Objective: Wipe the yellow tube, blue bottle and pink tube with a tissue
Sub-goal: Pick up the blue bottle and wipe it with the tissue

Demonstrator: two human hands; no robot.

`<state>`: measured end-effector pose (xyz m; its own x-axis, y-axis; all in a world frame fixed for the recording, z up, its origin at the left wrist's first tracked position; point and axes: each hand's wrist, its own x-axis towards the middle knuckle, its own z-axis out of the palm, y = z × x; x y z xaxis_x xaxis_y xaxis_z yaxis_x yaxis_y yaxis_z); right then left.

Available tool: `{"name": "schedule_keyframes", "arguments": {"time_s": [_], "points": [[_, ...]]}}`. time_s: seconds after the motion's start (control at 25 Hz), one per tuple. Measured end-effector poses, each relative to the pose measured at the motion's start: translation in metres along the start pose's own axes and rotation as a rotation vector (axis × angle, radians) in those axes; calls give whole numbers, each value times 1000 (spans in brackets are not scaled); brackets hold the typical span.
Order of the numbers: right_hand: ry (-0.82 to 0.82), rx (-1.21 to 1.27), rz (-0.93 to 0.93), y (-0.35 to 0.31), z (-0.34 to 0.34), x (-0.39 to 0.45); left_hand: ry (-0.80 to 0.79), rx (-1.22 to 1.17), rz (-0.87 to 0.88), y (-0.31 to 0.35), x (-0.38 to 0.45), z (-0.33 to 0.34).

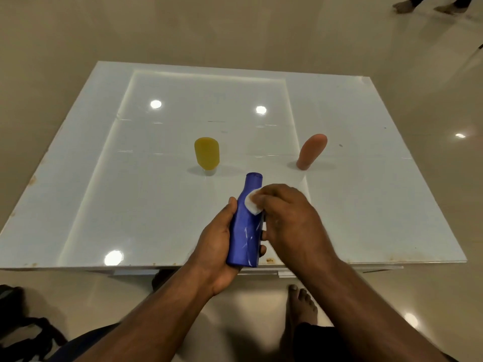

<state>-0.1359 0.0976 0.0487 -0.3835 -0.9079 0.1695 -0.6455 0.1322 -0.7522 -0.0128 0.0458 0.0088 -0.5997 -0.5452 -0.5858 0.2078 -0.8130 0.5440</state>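
- Nearest to us, our left hand (218, 246) cups the lower body of the blue bottle (247, 223), thumb along its left side and fingers curled round the back, holding it lifted over the near edge of the white table (104, 205).
- The bottle's long axis runs away from us, base near, cap (254, 176) far, leaning slightly right.
- Our right hand (290, 220) comes in from the right, fingers bunched together and pressing a folded white tissue (252, 203) against the bottle's shoulder, just below the neck.
- We judge the next stroke runs along that axis: the neck and cap lie beyond the tissue, the body nearer us; the right hand does the travelling while the left steadies.
- Farther out, the yellow tube (207, 154) stands cap-down just beyond the bottle's cap.
- The pink tube (311, 151) stands to the right of it, leaning, well apart, nearer our right hand.
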Motion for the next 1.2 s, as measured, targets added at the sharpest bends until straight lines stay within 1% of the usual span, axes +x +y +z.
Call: {"name": "schedule_keyframes", "arguments": {"time_s": [0.04,0.08,0.12,0.16,0.2,0.24,0.28,0.32,0.4,0.48,0.52,0.56,0.6,0.68,0.72,0.76,0.8,0.84,0.92,0.96,1.0,1.04,1.12,1.16,1.2], "points": [[-11,-32,-58,1,-3,4,4,43,-6,-2,-1,2],[28,-51,-10,0,-3,6,9,68,-13,-3,-1,3],[35,-58,-16,3,2,3,10,65,-15,-4,-1,3],[12,-119,-27,-4,8,-1,7,32,-16,-4,-1,3],[-61,-157,-66,-2,15,-9,3,-17,-17,-2,-1,2],[-90,-211,-145,-12,20,-15,1,-56,-16,0,0,0],[-132,-164,-191,-14,28,-18,-2,-80,-17,2,1,-2],[-146,-193,-241,-11,29,-19,-9,-87,-18,4,1,-3],[-86,-251,-211,-7,17,-11,6,-39,-11,3,2,-3],[-58,-186,-91,3,7,-4,41,50,-1,-1,2,0],[-54,-128,-50,1,5,-4,48,58,-1,-2,2,0],[-65,-138,-42,-5,9,-5,42,30,-9,-1,1,0],[-41,-88,-43,-7,16,-10,41,-15,-18,1,2,-1],[-105,-91,-122,-16,28,-21,51,-71,-19,6,4,-6],[-138,-194,-219,-14,33,-25,57,-76,-13,7,5,-9],[-176,-243,-289,-12,30,-24,55,-78,-6,8,6,-11],[-212,-263,-299,-5,25,-18,44,-79,-1,8,6,-11],[-206,-212,-239,0,21,-11,37,-65,4,7,6,-10],[-52,-77,-86,9,13,0,40,-14,-3,5,4,-7],[3,-74,-47,9,12,0,42,-7,-9,5,4,-6],[8,-87,-43,5,14,-4,46,-18,-14,6,4,-7],[-36,-109,-69,-1,17,-9,50,-44,-20,7,5,-9],[-171,-182,-187,-13,26,-23,48,-118,-55,12,7,-13],[-215,-193,-240,-16,26,-27,43,-139,-69,14,7,-15],[-224,-184,-257,-14,24,-24,38,-137,-65,14,8,-15]]}}
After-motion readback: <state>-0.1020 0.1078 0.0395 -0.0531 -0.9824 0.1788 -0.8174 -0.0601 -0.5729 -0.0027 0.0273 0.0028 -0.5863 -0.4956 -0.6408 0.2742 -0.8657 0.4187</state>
